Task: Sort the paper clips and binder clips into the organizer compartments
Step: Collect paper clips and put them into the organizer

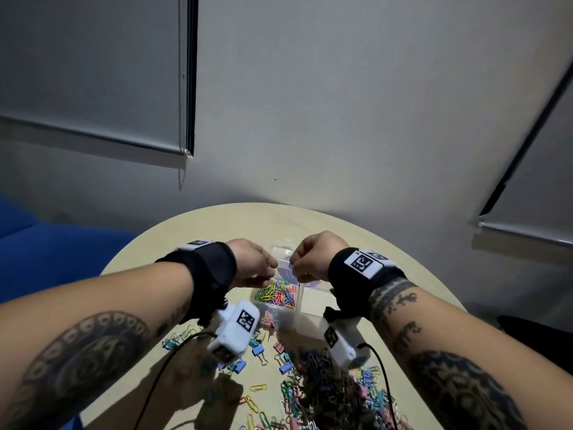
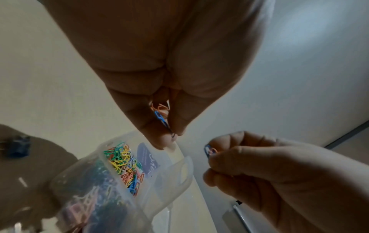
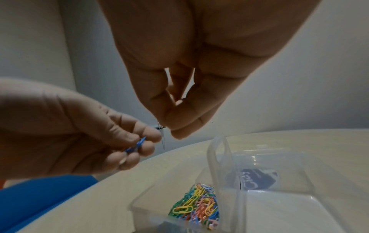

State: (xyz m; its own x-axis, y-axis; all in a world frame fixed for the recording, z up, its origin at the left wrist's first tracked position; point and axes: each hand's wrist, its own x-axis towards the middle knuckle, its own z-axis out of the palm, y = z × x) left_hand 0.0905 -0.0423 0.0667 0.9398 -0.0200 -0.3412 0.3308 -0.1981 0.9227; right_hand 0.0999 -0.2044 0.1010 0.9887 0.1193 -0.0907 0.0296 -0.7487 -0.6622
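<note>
1. Head view: forearms fill the foreground; the left hand [image 1: 252, 263] and right hand [image 1: 313, 259] meet above the clear organizer [image 1: 280, 301], whose near compartment holds coloured paper clips [image 1: 276, 294]. Loose binder clips [image 1: 259, 352] lie nearer on the round table [image 1: 387, 252] (grey wall behind).
2. Left wrist view: thumb and fingers [image 2: 157, 134] pinch a blue clip [image 2: 160, 118], long axis pointing down, the filled compartment below and left.
3. Right wrist view: the right hand's fingertips [image 3: 179, 132] pinch a thin wire clip [image 3: 162, 135], roughly upright.
</note>
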